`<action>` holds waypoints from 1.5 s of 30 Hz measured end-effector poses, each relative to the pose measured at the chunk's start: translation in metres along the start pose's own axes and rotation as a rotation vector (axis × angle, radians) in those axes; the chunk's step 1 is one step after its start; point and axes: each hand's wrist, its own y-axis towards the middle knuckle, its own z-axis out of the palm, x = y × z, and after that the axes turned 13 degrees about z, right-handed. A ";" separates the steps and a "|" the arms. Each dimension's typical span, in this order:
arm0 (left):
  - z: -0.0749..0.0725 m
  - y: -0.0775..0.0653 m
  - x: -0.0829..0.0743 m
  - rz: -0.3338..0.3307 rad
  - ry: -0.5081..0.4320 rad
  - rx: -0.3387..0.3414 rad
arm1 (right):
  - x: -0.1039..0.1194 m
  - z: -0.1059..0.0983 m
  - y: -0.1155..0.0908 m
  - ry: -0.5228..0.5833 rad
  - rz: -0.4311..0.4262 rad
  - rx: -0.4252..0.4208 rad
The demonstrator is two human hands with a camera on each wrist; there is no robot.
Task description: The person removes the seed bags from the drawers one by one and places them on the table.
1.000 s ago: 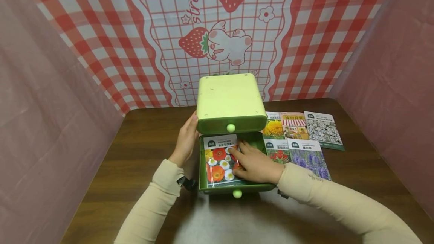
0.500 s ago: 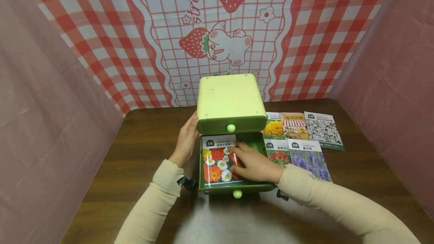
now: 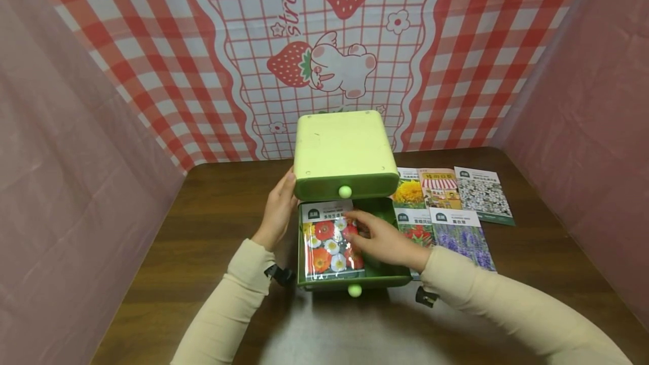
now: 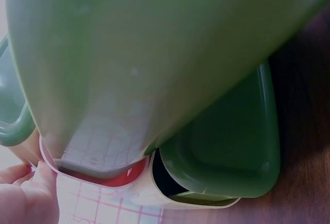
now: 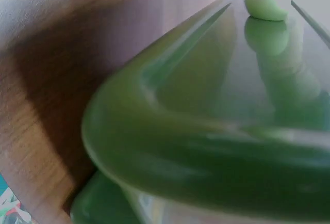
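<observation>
A small drawer cabinet (image 3: 345, 145) with a pale green top stands on the table. Its drawer (image 4: 103, 53) below the top one is pulled out. Inside lies a seed packet (image 3: 324, 244) with orange, red and white flowers, against the drawer's left side. My left hand (image 3: 278, 207) rests on the cabinet's left side; the left wrist view shows its thumb and fingers at the casing edge. My right hand (image 3: 390, 241) is over the drawer, fingers slightly bent, fingertips at the packet's right part. Whether they touch it I cannot tell. The right wrist view shows only the drawer front, not the hand.
Several seed packets lie right of the cabinet, among them a purple lavender one (image 3: 463, 241) and one with white flowers (image 3: 484, 193). A round knob (image 3: 355, 290) sticks out from the drawer front. Another green drawer (image 4: 221, 146) sits beneath. A checked cloth (image 3: 203, 72) hangs behind.
The packet has shifted slightly left in the drawer. My right hand, flatter and deeper in the drawer before, has risen a little with its fingers more bent. My left hand stays put.
</observation>
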 end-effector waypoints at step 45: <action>-0.001 0.000 0.001 -0.008 0.011 0.005 | 0.002 -0.002 0.007 0.342 0.270 0.125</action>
